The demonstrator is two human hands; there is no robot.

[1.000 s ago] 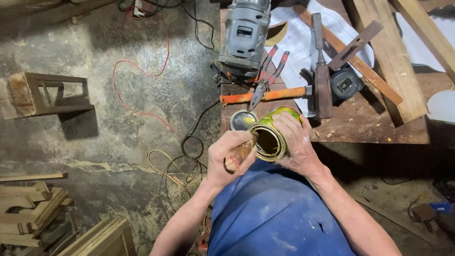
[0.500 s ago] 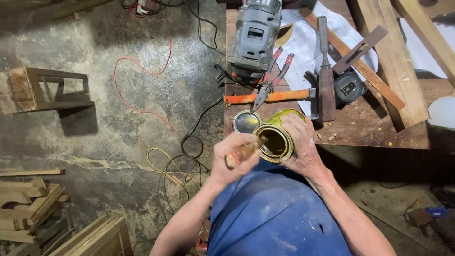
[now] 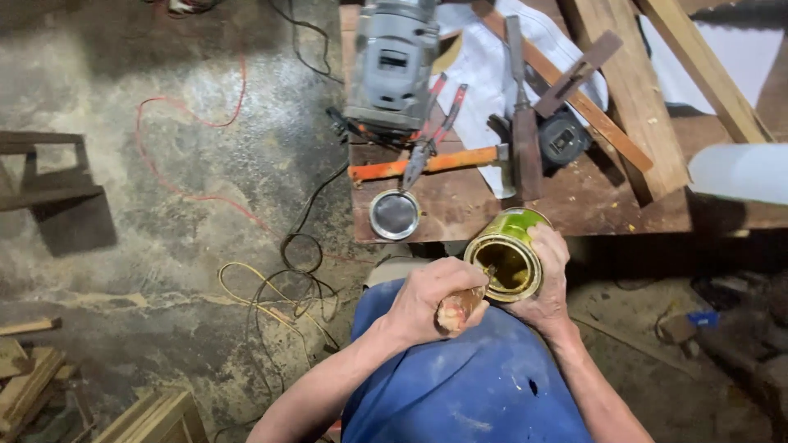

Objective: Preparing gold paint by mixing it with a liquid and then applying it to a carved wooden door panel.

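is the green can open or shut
Open: the can in the right hand shows its yellowish inside; a round lid lies on the bench.

One tin can (image 3: 505,258), one lid (image 3: 395,214), one hammer (image 3: 435,162), one pliers (image 3: 428,135).

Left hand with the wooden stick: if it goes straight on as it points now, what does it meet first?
Probably the inside of the open tin that the right hand holds; the left hand already points its stick into its mouth.

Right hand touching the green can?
Touching. In the head view the right hand wraps around the side of the green can, fingers pressed on its wall, no gap.
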